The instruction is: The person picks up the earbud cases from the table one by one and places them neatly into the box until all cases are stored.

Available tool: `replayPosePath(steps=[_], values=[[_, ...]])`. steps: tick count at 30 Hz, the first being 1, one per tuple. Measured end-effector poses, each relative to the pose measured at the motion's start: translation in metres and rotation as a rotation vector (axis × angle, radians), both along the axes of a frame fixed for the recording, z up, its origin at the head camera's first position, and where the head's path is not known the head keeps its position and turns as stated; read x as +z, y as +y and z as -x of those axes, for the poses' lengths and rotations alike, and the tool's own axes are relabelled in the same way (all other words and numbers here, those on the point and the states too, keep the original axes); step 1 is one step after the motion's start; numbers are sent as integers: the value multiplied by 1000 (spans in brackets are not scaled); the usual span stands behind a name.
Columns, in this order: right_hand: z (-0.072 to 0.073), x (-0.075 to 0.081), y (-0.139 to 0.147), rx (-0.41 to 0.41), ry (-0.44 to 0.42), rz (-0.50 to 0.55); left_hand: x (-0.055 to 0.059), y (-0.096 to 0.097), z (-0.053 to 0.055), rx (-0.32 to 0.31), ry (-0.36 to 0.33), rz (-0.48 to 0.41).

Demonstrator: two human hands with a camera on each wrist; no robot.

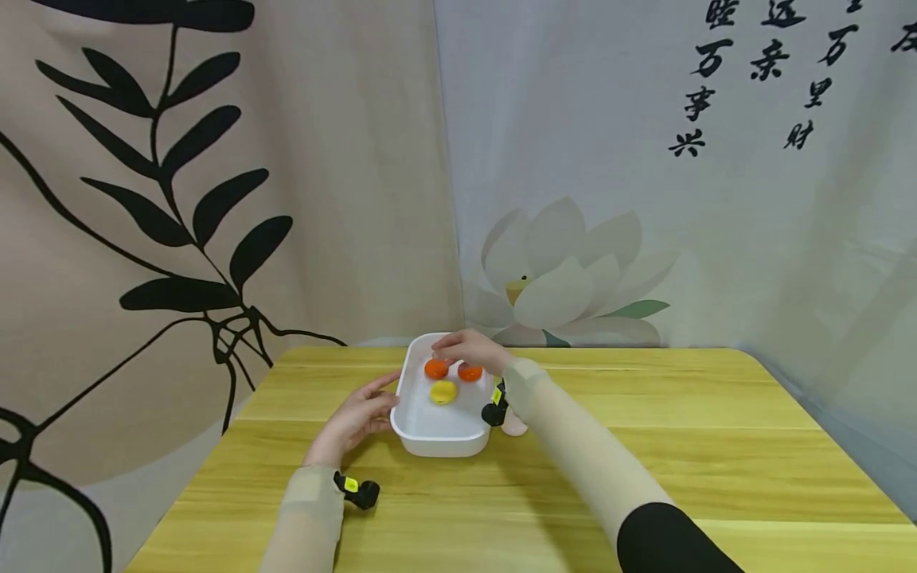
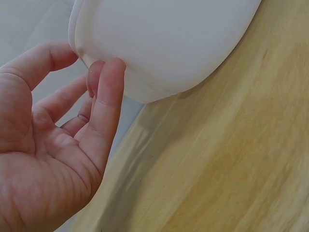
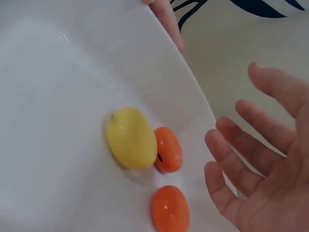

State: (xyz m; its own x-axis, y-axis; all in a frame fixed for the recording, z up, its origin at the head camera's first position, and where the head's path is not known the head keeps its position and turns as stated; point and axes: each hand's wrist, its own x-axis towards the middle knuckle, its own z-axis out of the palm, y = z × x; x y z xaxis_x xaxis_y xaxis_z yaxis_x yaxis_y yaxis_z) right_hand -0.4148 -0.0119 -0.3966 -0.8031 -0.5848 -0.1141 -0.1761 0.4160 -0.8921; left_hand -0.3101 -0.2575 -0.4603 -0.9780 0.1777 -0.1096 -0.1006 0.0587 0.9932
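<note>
A white basin (image 1: 440, 446) sits near the far edge of the wooden table. Inside lie a glossy yellow lemon-shaped piece (image 3: 131, 138) and two glossy orange rounded pieces, one (image 3: 168, 150) touching the yellow one and the other (image 3: 170, 209) apart from it. My left hand (image 1: 361, 414) holds the basin's left side, thumb against the wall and a finger at the rim, as the left wrist view shows. Over the basin's far right part hovers my right hand (image 1: 473, 348), fingers loosely bent and nothing in them.
A pale pink object (image 1: 514, 423), partly hidden by my right wrist, lies right of the basin. Bare wood table (image 1: 680, 446) spreads to the right. Behind hangs a printed curtain (image 1: 358, 159) with leaves, a flower and characters.
</note>
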Motion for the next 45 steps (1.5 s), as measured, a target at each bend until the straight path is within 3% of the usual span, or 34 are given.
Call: replayPosePath(steps=[7,16,21,26,35,45], values=[[-1,13,29,0,16,78,2,3,0,-11,8,-1],[-18,23,70,-54,66,131,2,2,-2,-21,0,-9],[-28,10,100,-108,43,259,0,1,-2,-26,-7,-8],[-34,-10,127,-189,50,300,1,1,-2,-22,-13,-7],[-50,-45,159,-240,72,281,2,-1,-2,-29,-2,-6],[-60,-72,175,-281,-28,245,0,2,1,-12,-20,-32]])
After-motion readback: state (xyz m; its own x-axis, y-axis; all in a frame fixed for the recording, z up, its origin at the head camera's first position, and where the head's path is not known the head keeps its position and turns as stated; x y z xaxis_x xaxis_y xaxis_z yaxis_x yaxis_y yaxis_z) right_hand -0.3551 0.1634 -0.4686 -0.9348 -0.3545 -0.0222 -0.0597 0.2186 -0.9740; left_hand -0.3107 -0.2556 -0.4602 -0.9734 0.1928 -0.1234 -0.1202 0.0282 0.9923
